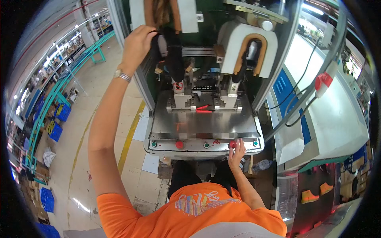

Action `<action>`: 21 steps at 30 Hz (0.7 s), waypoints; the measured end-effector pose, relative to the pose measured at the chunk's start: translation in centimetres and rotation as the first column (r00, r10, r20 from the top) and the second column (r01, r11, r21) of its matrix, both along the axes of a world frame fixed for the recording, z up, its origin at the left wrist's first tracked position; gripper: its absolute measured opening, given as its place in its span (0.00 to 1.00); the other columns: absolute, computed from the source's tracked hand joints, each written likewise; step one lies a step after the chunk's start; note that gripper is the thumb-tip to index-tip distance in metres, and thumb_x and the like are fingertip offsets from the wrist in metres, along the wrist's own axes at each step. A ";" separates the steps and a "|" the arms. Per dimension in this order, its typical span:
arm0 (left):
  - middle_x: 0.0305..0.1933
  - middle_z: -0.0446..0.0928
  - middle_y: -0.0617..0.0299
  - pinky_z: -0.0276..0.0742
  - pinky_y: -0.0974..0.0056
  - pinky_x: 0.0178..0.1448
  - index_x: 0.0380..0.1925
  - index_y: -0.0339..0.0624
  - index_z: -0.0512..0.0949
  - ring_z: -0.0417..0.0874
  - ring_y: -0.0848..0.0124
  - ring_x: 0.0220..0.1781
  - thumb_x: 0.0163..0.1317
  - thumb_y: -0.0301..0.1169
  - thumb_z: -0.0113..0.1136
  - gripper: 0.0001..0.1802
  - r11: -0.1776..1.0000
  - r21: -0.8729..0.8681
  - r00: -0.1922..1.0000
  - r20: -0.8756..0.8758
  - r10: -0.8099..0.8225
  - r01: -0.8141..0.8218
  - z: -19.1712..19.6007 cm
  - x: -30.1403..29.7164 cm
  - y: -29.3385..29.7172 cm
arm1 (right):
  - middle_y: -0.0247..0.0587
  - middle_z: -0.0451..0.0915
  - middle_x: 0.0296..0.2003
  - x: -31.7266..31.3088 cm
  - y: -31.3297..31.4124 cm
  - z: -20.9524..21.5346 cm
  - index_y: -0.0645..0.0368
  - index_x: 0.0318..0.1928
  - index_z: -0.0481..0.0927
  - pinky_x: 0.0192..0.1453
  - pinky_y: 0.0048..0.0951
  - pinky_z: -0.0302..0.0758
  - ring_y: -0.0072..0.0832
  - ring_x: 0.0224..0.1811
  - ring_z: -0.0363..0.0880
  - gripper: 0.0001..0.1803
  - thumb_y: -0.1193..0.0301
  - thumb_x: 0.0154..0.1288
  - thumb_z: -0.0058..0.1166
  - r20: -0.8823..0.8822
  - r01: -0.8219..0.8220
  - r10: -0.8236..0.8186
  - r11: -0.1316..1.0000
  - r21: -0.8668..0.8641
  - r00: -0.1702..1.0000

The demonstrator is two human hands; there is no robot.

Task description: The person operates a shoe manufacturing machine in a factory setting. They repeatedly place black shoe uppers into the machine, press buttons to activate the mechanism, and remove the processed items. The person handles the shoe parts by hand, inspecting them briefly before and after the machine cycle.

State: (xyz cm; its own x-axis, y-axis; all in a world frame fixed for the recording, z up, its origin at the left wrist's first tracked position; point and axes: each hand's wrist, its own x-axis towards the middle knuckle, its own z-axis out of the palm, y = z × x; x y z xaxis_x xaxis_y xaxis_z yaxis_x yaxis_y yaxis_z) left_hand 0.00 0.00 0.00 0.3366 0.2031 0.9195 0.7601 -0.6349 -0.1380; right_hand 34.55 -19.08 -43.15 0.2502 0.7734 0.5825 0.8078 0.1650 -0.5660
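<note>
Left hand: the left hand [137,44] is raised, its fingers drawn together, pinching the edge of the black shoe upper [174,61].
Right hand: the right hand [237,153] is loosely open, fingers extended and a little spread, grasping nothing; its fingertips touch the right one of the red buttons [232,144].
Black upper: at the left station of the machine, above the left of the metal mounts [181,100].
Buttons: five in a row on the front panel [192,146], two red and three green buttons [206,145], in alternation, green at both ends.
Mounts: two, side by side on the metal surface [202,126].
Brown pads: two arched brown pads [263,48], one per station; a dark piece sits inside the right one.
Pliers: one red-handled tool [204,111], lying between the mounts.
Orange shoes: two orange shoes [309,196], on a dark belt at lower right.
Blue baskets: at least four blue baskets [54,131], along the left side.
In the way: the left hand and wrist cover part of the left frame post [142,85]; the right fingers partly hide their button.
</note>
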 end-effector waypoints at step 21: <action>0.11 0.66 0.62 0.61 0.72 0.20 0.17 0.35 0.70 0.65 0.79 0.14 0.48 0.23 0.56 0.07 0.557 -0.714 0.795 -0.001 -0.607 0.424 -3.7 27.9 -20.4 | 0.54 0.51 0.62 1.2 -11.2 21.9 0.66 0.64 0.37 0.67 0.34 0.47 0.38 0.66 0.49 0.57 0.58 0.45 0.65 -0.547 -0.306 0.452 0.889 0.340 0.705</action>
State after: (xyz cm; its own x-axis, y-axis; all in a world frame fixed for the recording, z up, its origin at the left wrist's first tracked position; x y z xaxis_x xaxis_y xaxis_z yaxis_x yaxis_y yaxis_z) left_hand 27.90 -20.37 -3.72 0.7523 0.4304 0.4988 0.2751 -0.8932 0.3557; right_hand 35.74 -30.31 -21.24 0.3125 0.7585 0.5719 0.1563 0.5528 -0.8186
